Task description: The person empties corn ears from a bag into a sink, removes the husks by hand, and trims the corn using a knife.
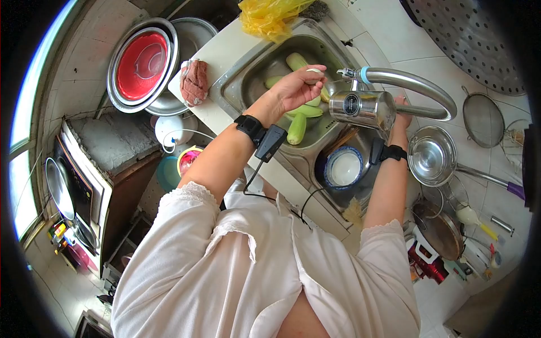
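Note:
My left hand (301, 89) is over the left sink basin, palm up with fingers curled round a small whitish thing I cannot make out, close to the faucet spout. Under it, several pale green squashes (297, 129) lie in the steel sink (248, 93). My right hand (402, 112) is beside the faucet (360, 107), partly hidden behind its metal body and curved pipe; its fingers are mostly out of sight. A blue-rimmed bowl (344, 167) sits in the right basin.
A yellow plastic bag (270, 16) and a reddish-brown cloth (194, 83) lie by the sink. Red and steel basins (141, 65) stand at the left. A steel saucepan (433, 155), a strainer (483, 116) and a brown pan (438, 230) are on the right.

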`<state>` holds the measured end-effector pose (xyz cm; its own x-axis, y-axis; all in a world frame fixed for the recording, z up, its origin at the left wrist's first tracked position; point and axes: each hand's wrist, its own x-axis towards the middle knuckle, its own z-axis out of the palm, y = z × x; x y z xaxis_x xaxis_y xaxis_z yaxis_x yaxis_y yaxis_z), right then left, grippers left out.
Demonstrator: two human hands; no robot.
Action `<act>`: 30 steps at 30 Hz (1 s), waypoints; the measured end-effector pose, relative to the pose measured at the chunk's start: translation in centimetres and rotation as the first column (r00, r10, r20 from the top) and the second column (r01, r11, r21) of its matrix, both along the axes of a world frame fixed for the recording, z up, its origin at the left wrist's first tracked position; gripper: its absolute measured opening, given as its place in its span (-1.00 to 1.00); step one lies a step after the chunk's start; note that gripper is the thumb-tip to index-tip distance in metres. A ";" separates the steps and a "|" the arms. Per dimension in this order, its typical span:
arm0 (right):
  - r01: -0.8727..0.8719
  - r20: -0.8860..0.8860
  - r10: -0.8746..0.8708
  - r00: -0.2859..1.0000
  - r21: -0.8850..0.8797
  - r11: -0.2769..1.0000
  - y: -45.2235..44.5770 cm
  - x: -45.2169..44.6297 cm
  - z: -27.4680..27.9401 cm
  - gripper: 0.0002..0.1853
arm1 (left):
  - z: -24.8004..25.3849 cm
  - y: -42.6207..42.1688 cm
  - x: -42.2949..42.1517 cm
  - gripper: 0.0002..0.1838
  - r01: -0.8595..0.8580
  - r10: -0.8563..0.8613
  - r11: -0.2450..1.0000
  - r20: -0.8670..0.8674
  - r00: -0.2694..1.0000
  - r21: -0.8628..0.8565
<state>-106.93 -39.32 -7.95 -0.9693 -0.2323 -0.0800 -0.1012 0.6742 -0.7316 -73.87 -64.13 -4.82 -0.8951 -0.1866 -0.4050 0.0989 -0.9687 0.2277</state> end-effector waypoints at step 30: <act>-0.115 -0.070 0.119 0.990 0.063 0.991 0.7 0.7 0.7 -0.52 | 0.0 1.5 0.7 -0.68 0.059 -0.062 0.923 0.005 0.998 -0.381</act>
<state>-106.21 -38.65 -7.22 -0.9395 -0.3417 -0.0263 -0.2342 0.6963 -0.6785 -73.15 -62.65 -4.79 -0.9122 -0.2705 -0.3077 0.0456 -0.8135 0.5797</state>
